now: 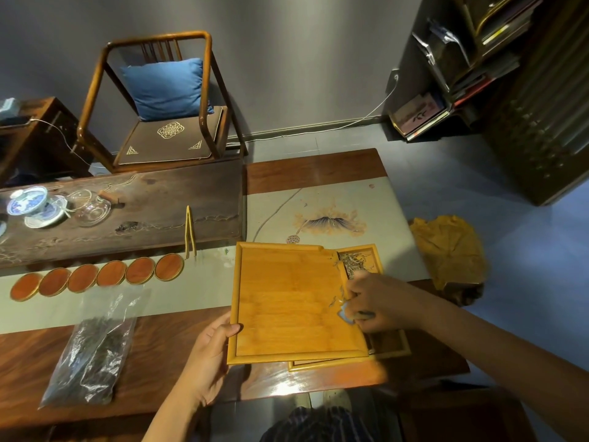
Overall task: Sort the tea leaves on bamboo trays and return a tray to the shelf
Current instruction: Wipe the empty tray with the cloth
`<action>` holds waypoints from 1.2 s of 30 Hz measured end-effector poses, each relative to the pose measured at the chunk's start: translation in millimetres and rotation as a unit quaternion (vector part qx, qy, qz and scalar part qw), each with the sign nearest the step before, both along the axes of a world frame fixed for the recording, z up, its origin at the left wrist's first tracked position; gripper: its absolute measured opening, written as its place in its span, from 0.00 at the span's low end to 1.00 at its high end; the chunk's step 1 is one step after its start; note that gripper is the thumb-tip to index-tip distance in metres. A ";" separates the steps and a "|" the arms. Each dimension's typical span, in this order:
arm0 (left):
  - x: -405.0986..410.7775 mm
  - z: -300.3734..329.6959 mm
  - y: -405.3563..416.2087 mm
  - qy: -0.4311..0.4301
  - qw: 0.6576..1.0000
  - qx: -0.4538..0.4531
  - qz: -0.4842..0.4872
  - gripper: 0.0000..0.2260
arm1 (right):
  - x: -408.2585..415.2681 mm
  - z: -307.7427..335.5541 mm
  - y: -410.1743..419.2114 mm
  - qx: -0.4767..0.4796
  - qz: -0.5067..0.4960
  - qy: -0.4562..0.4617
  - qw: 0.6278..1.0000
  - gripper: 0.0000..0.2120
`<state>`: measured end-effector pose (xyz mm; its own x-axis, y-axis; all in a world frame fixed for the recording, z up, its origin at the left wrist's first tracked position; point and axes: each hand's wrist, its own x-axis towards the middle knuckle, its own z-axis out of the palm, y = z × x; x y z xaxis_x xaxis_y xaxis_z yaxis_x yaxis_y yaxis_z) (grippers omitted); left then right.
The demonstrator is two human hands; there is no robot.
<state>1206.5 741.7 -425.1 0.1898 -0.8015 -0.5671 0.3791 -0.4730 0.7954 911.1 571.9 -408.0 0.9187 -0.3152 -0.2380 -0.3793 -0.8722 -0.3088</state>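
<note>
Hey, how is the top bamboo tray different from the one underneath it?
The top bamboo tray is nearly bare, with a few stray leaves at its right edge; the lower tray holds a pile of pale tea leaves. The top tray shows whole and is gripped at its left edge by the left hand; the lower tray is mostly covered, with only its far corner and near edge showing. Both are light bamboo with raised rims.

Dim, warm indoor light; glare on the table (287, 382) near edge, right hand (379, 303) motion-blurred, wide-angle bending at the edges.
</note>
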 end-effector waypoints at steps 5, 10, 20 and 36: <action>0.0 1.8 2.7 -0.021 1.000 0.002 -0.018 0.14 | 10.7 -6.9 -14.8 -0.042 -0.053 -0.040 0.997 0.10; 3.2 3.4 5.2 -0.034 0.999 0.007 -0.013 0.14 | 12.0 -9.2 -18.3 -0.018 -0.132 -0.142 0.981 0.07; 6.7 5.3 1.7 -0.018 1.000 0.008 0.019 0.15 | -0.2 -4.5 46.5 0.104 -0.098 -0.092 0.985 0.08; 10.0 9.6 7.1 -0.030 0.999 0.001 -0.026 0.15 | 16.2 -30.5 -6.8 -0.054 -0.188 -0.111 0.974 0.12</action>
